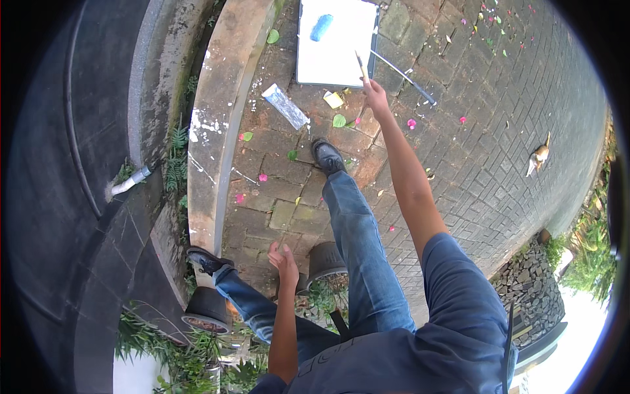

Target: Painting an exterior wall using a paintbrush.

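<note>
My right hand (376, 97) is stretched out ahead, gripping a thin paintbrush (362, 66) by its handle. The brush tip lies over the near right corner of a dark-rimmed paint tray (336, 84) whose inside looks bright white. A blue roller sleeve (321, 28) rests in the tray's far part. Beside the tray, a roller handle (421, 91) with a thin metal rod leans toward its right edge; whether it joins the blue sleeve cannot be told. Low in front of my body, my left hand (283, 263) hangs with fingers apart and nothing in it.
A clear plastic wrapper (286, 106) and a small yellow-and-white piece (333, 99) lie on the brick paving (290, 214). On the left runs a paint-splashed concrete kerb (209, 113). Dark plant pots (327, 266) stand near my legs. A cat (540, 155) is farther right.
</note>
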Available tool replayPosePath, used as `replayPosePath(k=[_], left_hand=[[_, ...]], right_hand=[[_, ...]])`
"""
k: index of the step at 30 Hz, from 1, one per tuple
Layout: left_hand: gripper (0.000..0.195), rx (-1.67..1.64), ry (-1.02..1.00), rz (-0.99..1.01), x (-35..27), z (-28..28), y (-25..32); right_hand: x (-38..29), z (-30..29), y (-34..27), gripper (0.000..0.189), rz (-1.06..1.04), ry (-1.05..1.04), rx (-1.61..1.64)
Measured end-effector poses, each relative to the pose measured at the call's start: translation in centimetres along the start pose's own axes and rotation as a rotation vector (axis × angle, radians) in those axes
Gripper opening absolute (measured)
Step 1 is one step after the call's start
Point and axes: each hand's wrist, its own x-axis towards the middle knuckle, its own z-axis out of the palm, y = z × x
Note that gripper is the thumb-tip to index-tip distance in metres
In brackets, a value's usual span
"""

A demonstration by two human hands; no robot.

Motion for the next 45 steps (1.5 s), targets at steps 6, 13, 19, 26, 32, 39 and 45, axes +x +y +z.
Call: replayPosePath(k=[6, 13, 19, 26, 32, 39, 45], left_hand=[[0.052, -0.134, 0.001, 0.087, -0.3, -1.7, 5.5], [0.05, -0.215, 0.01, 0.188, -0.7, -2.2, 8.0], [0.047, -0.09, -0.006, 0.16, -1.8, -1.6, 5.2], [0.045, -0.08, 0.0, 0.165, -2.5, -1.8, 3.8], [0.045, -0.09, -0.002, 0.132, -2.7, -1.7, 3.7], [0.05, -0.11, -0.009, 0.108, -3.0, -0.8, 3.3], [0.05, -0.12, -0.015, 0.11, -3.0, -0.9, 3.0]], right_hand=[[-7.8, -3.4, -3.7, 0.037, -0.038, -0.132, 0.232], [-10.3, -3.5, -7.3, 0.038, -0.16, -0.076, 0.259], [-11.3, -2.7, -8.4, 0.038, -0.14, 0.011, 0.303], [-11.3, -3.1, -5.9, 0.038, -0.095, 0.067, 0.286], [-12.1, -2.6, -5.2, 0.04, -0.056, 0.097, 0.304], [-12.4, -2.2, -6.1, 0.042, -0.061, 0.11, 0.328], [-12.3, -2.2, -6.7, 0.047, -0.029, 0.307, 0.165]])
